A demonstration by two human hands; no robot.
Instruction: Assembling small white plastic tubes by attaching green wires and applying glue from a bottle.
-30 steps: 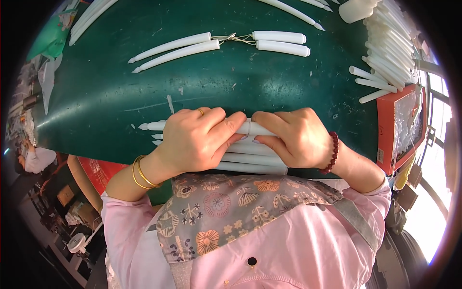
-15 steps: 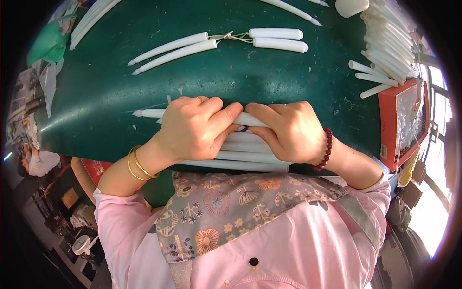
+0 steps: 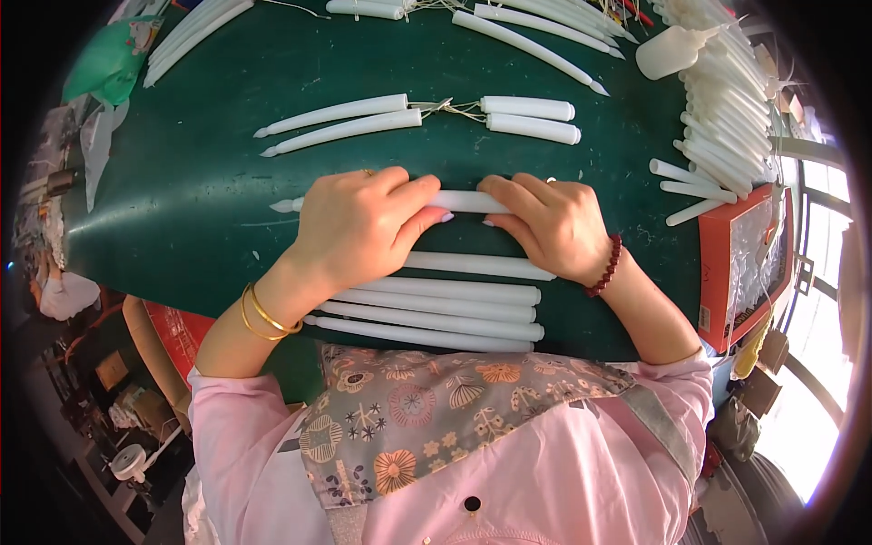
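Observation:
A white taper candle with a flame-shaped tip (image 3: 465,202) lies level between my hands. My left hand (image 3: 354,222) is closed round its tip half, the pointed end sticking out to the left. At the other end, my right hand (image 3: 552,222) grips it between thumb and fingers, hiding that end. Just below my hands, another white candle (image 3: 477,264) lies on the green table. Closer to me, several more candles (image 3: 454,307) lie side by side, partly covered by my left forearm. Beyond my hands are two split candles (image 3: 350,129), their halves joined by thin wires (image 3: 445,107).
A large stack of white tubes (image 3: 722,118) stands at the right, with a white squeeze bottle (image 3: 668,54) by it. Below the stack is a red box (image 3: 718,272) holding clear plastic. Further candles (image 3: 536,50) lie at the far edge. A green bag (image 3: 104,68) sits far left.
My hands have moved apart and away from the row of candles, showing more of the candle's middle. The whole view has shifted, bringing more of the table's far side into sight.

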